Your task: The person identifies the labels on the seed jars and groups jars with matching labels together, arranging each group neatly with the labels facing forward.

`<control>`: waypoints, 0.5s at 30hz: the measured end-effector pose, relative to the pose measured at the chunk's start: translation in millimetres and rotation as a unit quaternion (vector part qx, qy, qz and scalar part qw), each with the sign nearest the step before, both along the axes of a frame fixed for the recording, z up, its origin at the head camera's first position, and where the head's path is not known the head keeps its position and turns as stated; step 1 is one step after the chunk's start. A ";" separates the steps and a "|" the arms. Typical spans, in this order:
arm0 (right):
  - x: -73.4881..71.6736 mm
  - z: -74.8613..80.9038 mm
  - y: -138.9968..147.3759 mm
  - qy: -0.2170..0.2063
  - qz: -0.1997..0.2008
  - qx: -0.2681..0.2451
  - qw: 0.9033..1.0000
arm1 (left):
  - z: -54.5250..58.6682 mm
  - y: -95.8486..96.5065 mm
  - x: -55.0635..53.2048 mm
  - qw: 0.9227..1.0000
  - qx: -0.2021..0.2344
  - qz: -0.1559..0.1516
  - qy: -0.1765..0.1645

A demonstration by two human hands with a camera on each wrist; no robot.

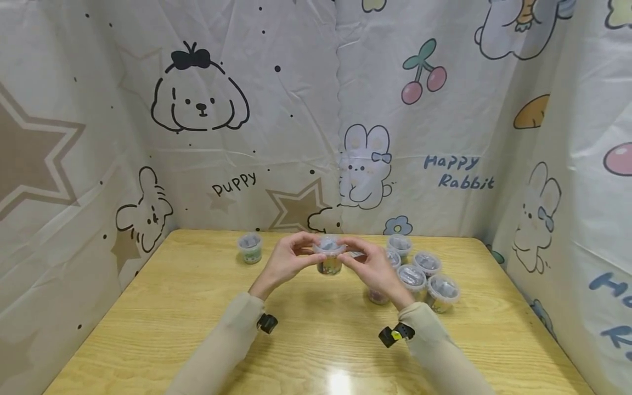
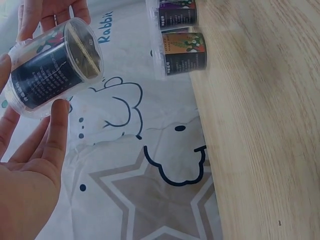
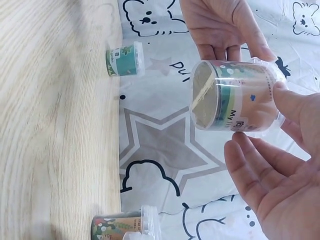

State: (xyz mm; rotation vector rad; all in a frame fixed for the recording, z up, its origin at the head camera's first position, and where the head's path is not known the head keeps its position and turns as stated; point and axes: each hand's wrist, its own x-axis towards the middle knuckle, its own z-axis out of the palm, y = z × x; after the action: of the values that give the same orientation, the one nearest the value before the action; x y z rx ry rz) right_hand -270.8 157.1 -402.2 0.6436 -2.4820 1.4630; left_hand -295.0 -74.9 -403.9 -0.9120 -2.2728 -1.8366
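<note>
A clear plastic tub [image 1: 329, 262] with a see-through lid is held up between both hands, near the back of the wooden table. Its label is orange and green on one side, and in the left wrist view the tub [image 2: 45, 75] shows a black panel with small print. Fingers and thumb of my left hand [image 1: 290, 260] grip its left side near the lid rim. My right hand [image 1: 371, 267] pinches the opposite side in the same way. Seen from the right wrist, the tub [image 3: 235, 97] is tilted enough to show its bottom, with something pale inside.
A green-labelled tub [image 1: 250, 249] stands alone at the back left of the table [image 1: 197, 323]. Several similar lidded tubs [image 1: 442, 293] are grouped on the right, partly behind the right forearm. Printed cloth [image 1: 296, 137] hangs along the back and both sides.
</note>
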 end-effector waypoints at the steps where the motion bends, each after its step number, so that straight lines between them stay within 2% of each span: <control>1: 0.5 -0.1 -0.3 0.000 -0.004 -0.002 1.000 | 0.1 0.3 0.0 1.000 0.000 0.002 0.001; 10: 1.4 2.7 -3.4 0.016 -0.018 -0.004 1.000 | 1.7 3.2 -0.3 1.000 -0.005 0.018 0.020; 15: -2.5 3.3 -1.2 -0.023 0.008 -0.029 0.999 | 3.4 1.5 0.0 1.000 -0.007 0.022 0.019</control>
State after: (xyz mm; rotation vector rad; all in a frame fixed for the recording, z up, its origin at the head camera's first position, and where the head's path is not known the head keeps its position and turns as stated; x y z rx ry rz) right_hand -273.3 155.9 -398.9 0.6277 -2.4634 1.5659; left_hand -295.0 -73.4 -400.4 -0.8840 -2.2677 -1.7730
